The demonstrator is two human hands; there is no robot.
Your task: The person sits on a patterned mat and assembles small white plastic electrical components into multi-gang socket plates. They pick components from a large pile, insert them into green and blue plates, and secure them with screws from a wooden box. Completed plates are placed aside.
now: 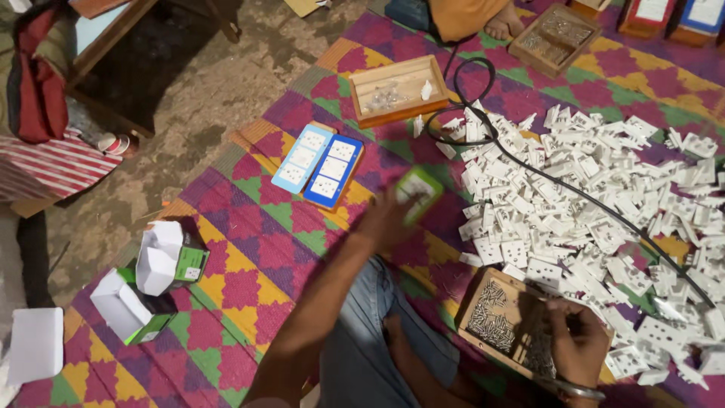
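A: Listing the hands first: what does the left hand [389, 219] carry?

B: Item one, a small green-and-white box [418, 193], blurred, gripped in the left fingers and held above the patterned mat [249, 249]. It sits just left of the heap of white socket parts [596, 196].

A: And the right hand [578, 344]?

B: Item two, the right hand rests at the near wooden tray of screws [495, 317], fingers curled narrow over the tray's right half. Whether they pinch a screw, I cannot tell. A metal bangle [578, 391] circles the wrist.

A: Contents of the mat, please.

B: A black cable [483, 106] loops by the heap and runs across it toward the right edge. Two flat cards of white sockets, one pale blue [302, 159] and one dark blue [334, 171], lie side by side left of the held box. Beyond them, a wooden tray with a few clear pieces [396, 89]. Farther off, another wooden tray [555, 38] near a second person's bare foot [502, 26].

A: Anything on the left side?

B: Open white cartons with green faces [162, 264], two of them, close together at the mat's edge, and a flat white carton [36, 344] farther left. Striped red-and-white cloth [53, 166] lies on the bare floor [196, 98] beyond the mat.

A: The person's own position?

B: Seated, a knee in blue denim [370, 332] between the two arms.
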